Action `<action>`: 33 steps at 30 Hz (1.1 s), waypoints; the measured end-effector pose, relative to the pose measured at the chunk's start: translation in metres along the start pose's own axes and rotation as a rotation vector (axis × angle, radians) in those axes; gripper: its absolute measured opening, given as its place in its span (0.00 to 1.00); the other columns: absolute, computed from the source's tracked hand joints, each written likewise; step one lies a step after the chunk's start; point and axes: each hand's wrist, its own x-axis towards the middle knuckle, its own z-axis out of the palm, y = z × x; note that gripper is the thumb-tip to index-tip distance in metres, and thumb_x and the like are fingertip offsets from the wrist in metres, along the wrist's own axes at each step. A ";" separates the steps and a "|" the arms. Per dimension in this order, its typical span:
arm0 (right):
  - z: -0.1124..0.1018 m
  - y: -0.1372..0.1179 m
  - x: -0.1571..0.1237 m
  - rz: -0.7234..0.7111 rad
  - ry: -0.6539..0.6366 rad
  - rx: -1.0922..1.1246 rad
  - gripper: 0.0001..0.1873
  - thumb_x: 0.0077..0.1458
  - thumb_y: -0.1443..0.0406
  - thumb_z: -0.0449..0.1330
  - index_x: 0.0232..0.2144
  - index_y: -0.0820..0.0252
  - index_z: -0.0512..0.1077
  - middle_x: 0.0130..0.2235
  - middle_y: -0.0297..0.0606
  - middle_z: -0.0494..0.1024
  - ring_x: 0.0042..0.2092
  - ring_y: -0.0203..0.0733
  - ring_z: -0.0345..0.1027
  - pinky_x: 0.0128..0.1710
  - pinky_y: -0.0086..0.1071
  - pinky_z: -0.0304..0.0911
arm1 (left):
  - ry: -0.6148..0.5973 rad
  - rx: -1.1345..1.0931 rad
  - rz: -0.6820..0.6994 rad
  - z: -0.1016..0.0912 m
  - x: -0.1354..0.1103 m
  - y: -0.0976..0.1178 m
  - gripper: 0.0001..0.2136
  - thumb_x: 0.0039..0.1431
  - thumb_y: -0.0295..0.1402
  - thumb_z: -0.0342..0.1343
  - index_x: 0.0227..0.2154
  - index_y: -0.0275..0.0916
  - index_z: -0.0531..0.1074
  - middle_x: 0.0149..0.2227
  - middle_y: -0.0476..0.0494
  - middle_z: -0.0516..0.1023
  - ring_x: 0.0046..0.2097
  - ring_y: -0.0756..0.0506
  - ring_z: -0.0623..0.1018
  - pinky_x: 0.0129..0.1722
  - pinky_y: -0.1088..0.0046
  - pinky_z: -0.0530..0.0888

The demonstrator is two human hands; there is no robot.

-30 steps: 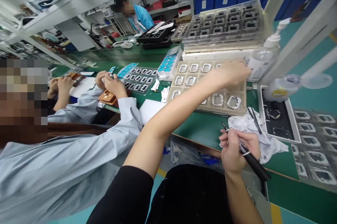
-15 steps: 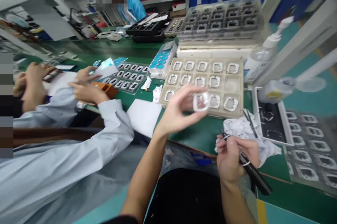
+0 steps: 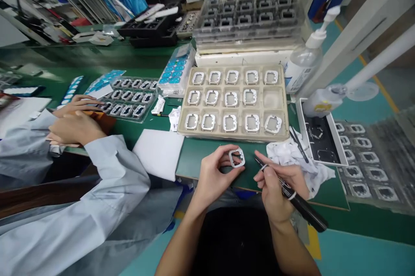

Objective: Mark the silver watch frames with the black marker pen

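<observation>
Over bench (image 3: 207,155), hands (image 3: 214,174) pinch frame (image 3: 236,157)

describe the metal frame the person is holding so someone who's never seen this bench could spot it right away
Start at the beige tray of silver frames in the middle of the green bench, then drop to the bench's near edge. There the left hand pinches one small frame by its edge. It is the only frame lifted out of a tray pocket, beside the black pen in the right hand.

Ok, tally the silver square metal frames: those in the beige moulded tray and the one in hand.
Silver square metal frames in the beige moulded tray: 14
Silver square frame in the left hand: 1
Total: 15
</observation>
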 end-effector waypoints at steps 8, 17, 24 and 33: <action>0.004 -0.004 0.001 -0.041 -0.105 -0.053 0.11 0.73 0.59 0.75 0.38 0.52 0.80 0.27 0.29 0.83 0.45 0.56 0.95 0.43 0.45 0.92 | -0.033 0.176 0.196 -0.001 -0.011 -0.001 0.20 0.72 0.31 0.75 0.63 0.46 0.83 0.50 0.45 0.94 0.48 0.44 0.95 0.56 0.69 0.93; 0.006 -0.002 0.005 -0.156 -0.200 -0.102 0.04 0.72 0.66 0.74 0.44 0.50 0.84 0.37 0.30 0.91 0.44 0.50 0.94 0.56 0.49 0.93 | -0.046 0.256 0.127 -0.004 -0.013 0.003 0.18 0.75 0.41 0.75 0.62 0.47 0.82 0.56 0.44 0.94 0.53 0.41 0.95 0.59 0.65 0.93; 0.010 -0.009 0.009 -0.182 -0.218 -0.187 0.03 0.74 0.64 0.72 0.43 0.49 0.85 0.35 0.29 0.90 0.47 0.50 0.95 0.53 0.42 0.93 | -0.034 0.278 0.150 -0.004 -0.015 0.000 0.17 0.77 0.39 0.75 0.63 0.49 0.82 0.57 0.46 0.94 0.53 0.43 0.95 0.58 0.67 0.93; 0.011 -0.011 0.008 -0.138 -0.224 -0.227 0.07 0.75 0.60 0.71 0.40 0.49 0.83 0.30 0.28 0.85 0.43 0.48 0.93 0.52 0.42 0.92 | -0.033 0.346 0.153 -0.005 -0.016 -0.003 0.18 0.76 0.40 0.75 0.64 0.50 0.81 0.58 0.45 0.94 0.53 0.43 0.95 0.57 0.65 0.94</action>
